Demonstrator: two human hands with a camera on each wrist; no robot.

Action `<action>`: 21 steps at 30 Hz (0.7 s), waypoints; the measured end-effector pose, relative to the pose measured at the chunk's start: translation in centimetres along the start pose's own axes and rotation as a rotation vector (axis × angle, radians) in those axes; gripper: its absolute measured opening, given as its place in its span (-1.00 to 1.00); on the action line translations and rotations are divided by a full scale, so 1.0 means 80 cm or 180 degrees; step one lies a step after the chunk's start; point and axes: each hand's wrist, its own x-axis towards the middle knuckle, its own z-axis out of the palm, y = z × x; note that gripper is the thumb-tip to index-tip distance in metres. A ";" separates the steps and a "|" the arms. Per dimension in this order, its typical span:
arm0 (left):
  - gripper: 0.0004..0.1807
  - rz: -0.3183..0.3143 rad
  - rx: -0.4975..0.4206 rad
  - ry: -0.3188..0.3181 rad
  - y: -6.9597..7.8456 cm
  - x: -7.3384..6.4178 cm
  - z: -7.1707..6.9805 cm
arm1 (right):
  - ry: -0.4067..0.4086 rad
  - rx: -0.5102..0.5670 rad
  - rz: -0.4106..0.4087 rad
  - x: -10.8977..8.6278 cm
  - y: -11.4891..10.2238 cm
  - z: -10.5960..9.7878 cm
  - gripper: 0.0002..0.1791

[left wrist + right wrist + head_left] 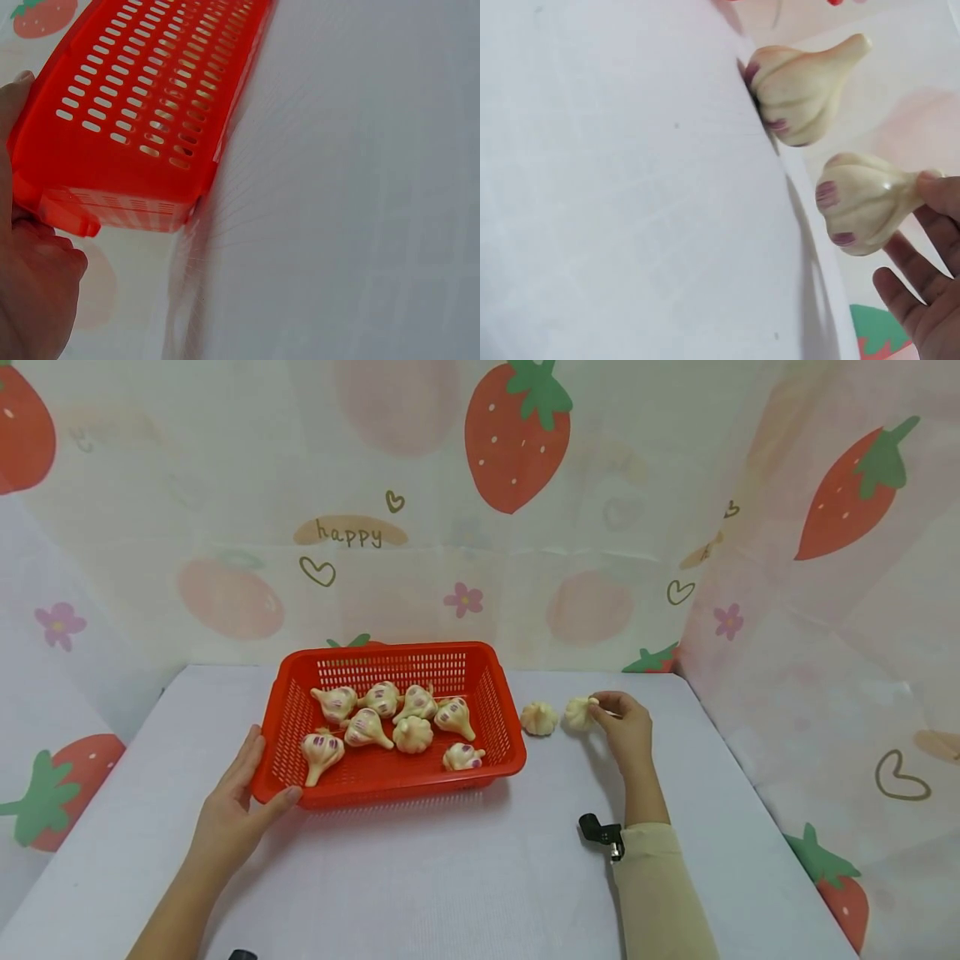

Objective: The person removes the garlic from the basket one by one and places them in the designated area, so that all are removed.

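Observation:
A red plastic basket [390,789] with slotted walls stands on the table and holds several garlic bulbs [413,735]. My left hand [232,802] grips its near left corner, thumb on the front rim; in the left wrist view the fingers [49,255] curl under the rim. Right of the basket, my right hand [626,727] pinches the stem of one garlic bulb [866,202] between thumb and fingers. Whether that bulb touches the table is hard to tell. Another garlic bulb [539,718] sits on the table between it and the basket.
The table [450,885] wears a white cover. A strawberry-print curtain [435,568] hangs behind it and along both sides. A black clip-like device [600,832] is at the right sleeve's cuff.

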 end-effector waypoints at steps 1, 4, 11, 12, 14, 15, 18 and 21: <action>0.03 -0.0002 0.0016 -0.0001 0.000 0.000 0.000 | -0.0021 -0.0011 0.0010 0.000 0.001 0.000 -0.69; 0.03 0.0004 0.0024 0.0003 0.000 0.000 0.000 | -0.0067 -0.0008 0.0086 0.000 0.004 0.002 -0.70; 0.02 0.0009 0.0015 0.0012 0.000 -0.001 0.000 | -0.0110 -0.0019 0.0170 -0.002 0.006 0.004 -0.69; 0.02 0.0009 0.0019 0.0011 0.000 -0.001 0.000 | -0.0107 0.0000 0.0168 -0.002 0.007 0.004 -0.68; 0.03 0.0002 0.0021 0.0005 0.000 -0.001 0.000 | -0.0104 -0.0020 0.0172 -0.001 0.008 0.004 -0.67; 0.03 -0.0003 0.0023 0.0003 0.000 0.000 0.000 | -0.0102 -0.0020 0.0176 0.000 0.010 0.004 -0.67; 0.03 -0.0026 0.0045 -0.0005 0.000 0.000 0.000 | -0.0103 0.0035 0.0192 0.001 0.012 0.004 -0.66; 0.03 -0.0053 0.0070 -0.0012 0.000 0.000 0.000 | -0.0128 0.0073 0.0187 0.001 0.013 0.004 -0.64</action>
